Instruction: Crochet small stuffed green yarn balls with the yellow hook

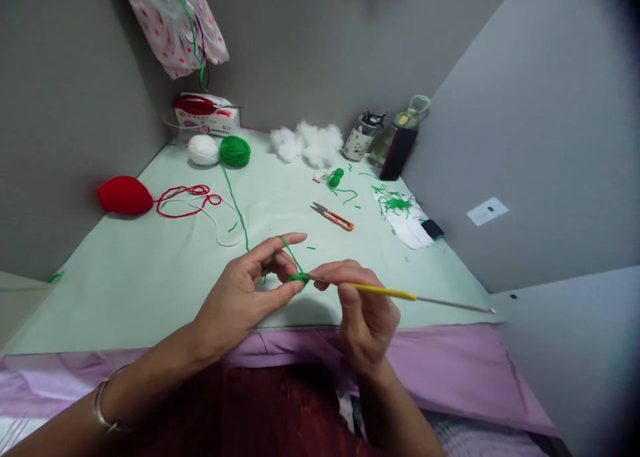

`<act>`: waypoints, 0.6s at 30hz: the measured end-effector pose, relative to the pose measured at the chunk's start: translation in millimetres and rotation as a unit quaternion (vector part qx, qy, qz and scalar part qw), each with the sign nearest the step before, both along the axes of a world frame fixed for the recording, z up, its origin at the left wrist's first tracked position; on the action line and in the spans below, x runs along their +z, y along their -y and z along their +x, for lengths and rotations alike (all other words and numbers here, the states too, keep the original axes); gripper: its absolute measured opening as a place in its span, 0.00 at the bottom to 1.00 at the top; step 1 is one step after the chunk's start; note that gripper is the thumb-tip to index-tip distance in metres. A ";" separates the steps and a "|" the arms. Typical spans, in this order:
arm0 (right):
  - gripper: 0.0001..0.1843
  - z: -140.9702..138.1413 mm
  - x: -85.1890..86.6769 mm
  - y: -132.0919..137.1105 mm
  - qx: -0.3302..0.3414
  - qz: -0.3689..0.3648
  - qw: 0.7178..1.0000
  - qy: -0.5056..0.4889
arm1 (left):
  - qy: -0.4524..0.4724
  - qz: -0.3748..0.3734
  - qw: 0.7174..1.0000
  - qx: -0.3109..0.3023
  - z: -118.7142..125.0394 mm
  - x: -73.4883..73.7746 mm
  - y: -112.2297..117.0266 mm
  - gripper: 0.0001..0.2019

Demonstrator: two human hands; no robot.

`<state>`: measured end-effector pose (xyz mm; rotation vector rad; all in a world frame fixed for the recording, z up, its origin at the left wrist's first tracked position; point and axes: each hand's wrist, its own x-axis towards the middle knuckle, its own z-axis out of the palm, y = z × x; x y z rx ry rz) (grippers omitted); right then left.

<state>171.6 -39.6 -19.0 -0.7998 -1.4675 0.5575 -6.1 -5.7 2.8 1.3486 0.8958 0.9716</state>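
My left hand [250, 287] pinches a small green crochet piece [297, 278] between thumb and fingers, with the green yarn strand [237, 207] looped over its raised index finger. That strand runs back across the table to a green yarn ball [235, 151]. My right hand [363, 307] is closed around a crochet hook [400, 295] with a yellow grip and a metal shaft, its tip in the green piece. Both hands hover over the table's near edge.
On the pale green table [150, 270] lie a red yarn ball [125, 195] with loose red strand, a white yarn ball [203, 149], orange snips [333, 217], white stuffing [307, 143], green scraps on white paper [400, 210], a tissue box [207, 113], and bottles [360, 137]. Grey walls enclose it.
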 end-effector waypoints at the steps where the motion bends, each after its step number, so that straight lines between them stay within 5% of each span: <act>1: 0.12 -0.6 -0.1 0.6 -0.002 0.015 1.000 0.005 | -0.007 0.008 1.000 0.005 0.0 0.6 0.3 0.26; 5: 0.13 0.0 1.4 -0.4 -0.007 0.022 1.000 0.010 | -0.023 0.036 0.999 0.018 0.3 1.6 0.6 0.26; 12: 0.12 -0.7 0.5 0.3 -0.077 0.134 0.966 0.207 | -0.031 0.045 0.997 0.050 4.4 1.0 3.9 0.28; 16: 0.21 -6.6 -7.7 4.4 -0.182 0.188 0.916 0.304 | 0.077 -0.098 0.992 -0.005 4.7 0.3 0.8 0.36; 18: 0.22 -7.6 -8.8 4.3 -0.165 0.161 0.941 0.247 | 0.143 -0.195 0.969 -0.049 3.1 0.8 -2.4 0.37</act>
